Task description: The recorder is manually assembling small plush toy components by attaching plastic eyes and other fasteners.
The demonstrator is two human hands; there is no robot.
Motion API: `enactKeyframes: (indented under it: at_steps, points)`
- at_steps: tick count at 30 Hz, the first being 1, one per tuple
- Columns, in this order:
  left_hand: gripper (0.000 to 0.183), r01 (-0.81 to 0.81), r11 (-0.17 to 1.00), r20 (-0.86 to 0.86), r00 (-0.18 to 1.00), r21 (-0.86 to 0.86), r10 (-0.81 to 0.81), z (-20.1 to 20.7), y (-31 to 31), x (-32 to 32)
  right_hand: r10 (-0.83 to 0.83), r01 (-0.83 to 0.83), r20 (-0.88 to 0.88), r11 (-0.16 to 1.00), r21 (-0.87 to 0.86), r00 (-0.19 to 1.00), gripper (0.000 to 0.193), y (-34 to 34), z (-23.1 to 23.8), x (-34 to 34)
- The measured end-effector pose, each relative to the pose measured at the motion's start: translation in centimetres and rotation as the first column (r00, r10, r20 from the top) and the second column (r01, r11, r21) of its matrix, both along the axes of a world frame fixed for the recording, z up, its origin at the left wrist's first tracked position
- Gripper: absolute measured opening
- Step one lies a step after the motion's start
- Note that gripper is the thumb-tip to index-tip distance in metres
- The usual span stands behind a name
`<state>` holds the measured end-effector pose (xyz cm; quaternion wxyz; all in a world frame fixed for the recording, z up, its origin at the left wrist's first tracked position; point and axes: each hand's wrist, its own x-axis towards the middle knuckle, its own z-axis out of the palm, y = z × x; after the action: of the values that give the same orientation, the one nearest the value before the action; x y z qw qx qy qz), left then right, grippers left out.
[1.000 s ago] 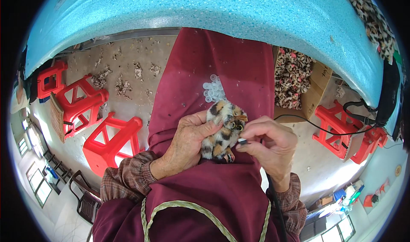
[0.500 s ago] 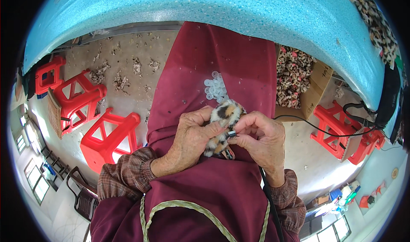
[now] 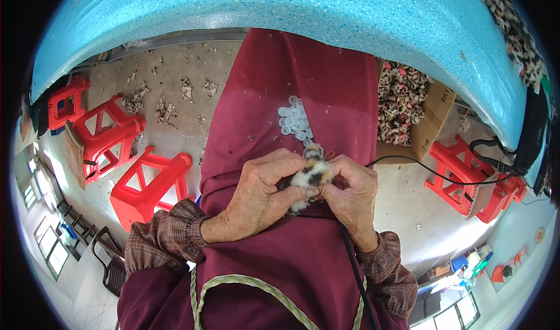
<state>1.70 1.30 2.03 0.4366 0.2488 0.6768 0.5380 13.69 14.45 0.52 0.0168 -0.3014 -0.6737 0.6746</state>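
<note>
Over my lap, my left hand [image 3: 256,187] is closed on a small plush piece [image 3: 318,169] with white, black and orange fur, its thumb and index finger pressing the left side. Against the opposite side, my right hand [image 3: 353,196] pinches the fur with thumb and fingertips. Anything else between those fingertips is hidden. A thin brownish loop [image 3: 330,155] shows just above the right index finger. Beyond the plush, a small pile of translucent white plastic caps [image 3: 293,120] rests on the maroon apron [image 3: 239,120].
A blue speckled tabletop [image 3: 280,6] curves across the far side, with spotted plush [image 3: 516,32] at its right. A cardboard box [image 3: 433,117] holds many plush pieces. Red stools [image 3: 151,184] stand on both sides. Fluffy scraps [image 3: 166,111] litter the floor. A black cable [image 3: 431,169] runs at right.
My right hand has moved slightly left and down, closer to my left hand. The small dark piece seen in its fingertips is now hidden. The plush has turned and shifted a little.
</note>
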Motion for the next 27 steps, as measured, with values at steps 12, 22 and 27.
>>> enactKeyframes:
  at_steps: [12, 22, 27]
  points:
    - [0.031, 0.171, 0.985, 0.375, 0.916, -0.038, -0.144, -1.2, -0.1, 0.2, 0.206, -0.197, -0.018, 0.953, 0.228, 0.978, 0.038, 1.5, -0.3, -0.7]
    - [0.021, 0.082, 0.995, 0.631, 0.775, -0.059, -0.027, -2.3, -0.9, 0.5, 0.394, -0.378, 0.071, 0.91, -0.168, 0.916, 0.044, 3.0, -1.4, -0.6]
    - [0.016, 0.128, 0.979, -0.122, 0.986, 0.159, -0.109, 0.0, -1.4, -1.5, 0.327, -0.345, -0.172, 0.934, -0.087, 0.929, 0.031, 1.6, 1.2, -0.9]
